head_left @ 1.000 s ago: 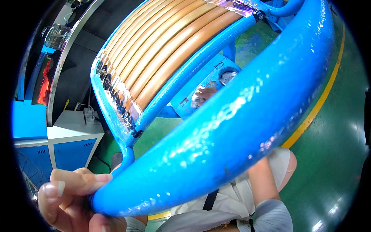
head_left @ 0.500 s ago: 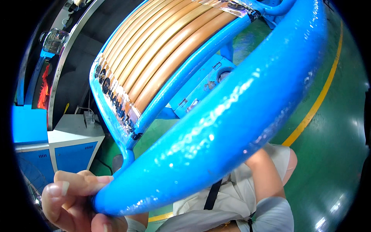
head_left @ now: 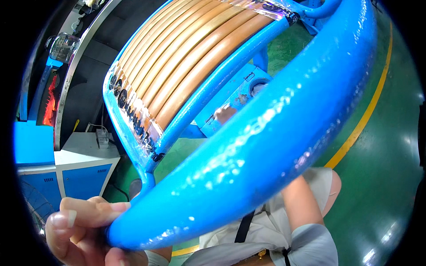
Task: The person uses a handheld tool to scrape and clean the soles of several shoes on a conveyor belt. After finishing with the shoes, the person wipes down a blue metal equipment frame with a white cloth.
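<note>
A thick, glossy blue tube (head_left: 262, 133) crosses close in front from lower left to upper right, bowed and hiding much behind it. At its lower left end my left hand (head_left: 84, 230) is closed, thumb and fingers around the tube. Beyond the tube, a blue frame holds a row of curved tan slats (head_left: 191, 57), with clear film and black pieces along its ends. My right forearm passes behind the tube; a small part of what looks like my right hand (head_left: 225, 114) shows in the gap, over a blue box (head_left: 242, 95). Its fingers are too unclear to read.
A white and blue cabinet (head_left: 84, 173) stands at left, with a small white power strip (head_left: 103, 138) on it. A clear rounded container (head_left: 63, 47) is above, near a bright red object (head_left: 49, 104). The green floor (head_left: 377, 177) carries a yellow line (head_left: 355, 135).
My right forearm has shifted slightly, and a skin-coloured part now shows more plainly over the blue box. My left hand keeps its hold, and the tube has barely moved.
</note>
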`<act>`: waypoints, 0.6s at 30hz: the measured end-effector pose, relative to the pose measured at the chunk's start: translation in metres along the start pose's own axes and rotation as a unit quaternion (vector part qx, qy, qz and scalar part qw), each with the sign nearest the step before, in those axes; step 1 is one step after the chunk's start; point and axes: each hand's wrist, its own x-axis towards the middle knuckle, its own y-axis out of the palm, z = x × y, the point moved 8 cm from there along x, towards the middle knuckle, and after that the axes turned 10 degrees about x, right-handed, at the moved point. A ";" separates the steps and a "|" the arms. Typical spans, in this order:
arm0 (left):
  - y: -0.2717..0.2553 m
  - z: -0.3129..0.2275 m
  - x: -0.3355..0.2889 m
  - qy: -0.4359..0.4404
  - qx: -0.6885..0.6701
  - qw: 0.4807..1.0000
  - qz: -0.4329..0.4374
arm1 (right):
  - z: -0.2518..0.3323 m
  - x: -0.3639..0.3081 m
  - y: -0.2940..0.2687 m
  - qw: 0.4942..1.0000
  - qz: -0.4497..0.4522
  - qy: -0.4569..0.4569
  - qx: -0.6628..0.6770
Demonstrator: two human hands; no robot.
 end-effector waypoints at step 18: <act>0.001 -0.004 0.005 0.034 -0.031 0.999 -0.026 | 0.020 -0.007 -0.010 1.000 -0.019 0.010 0.001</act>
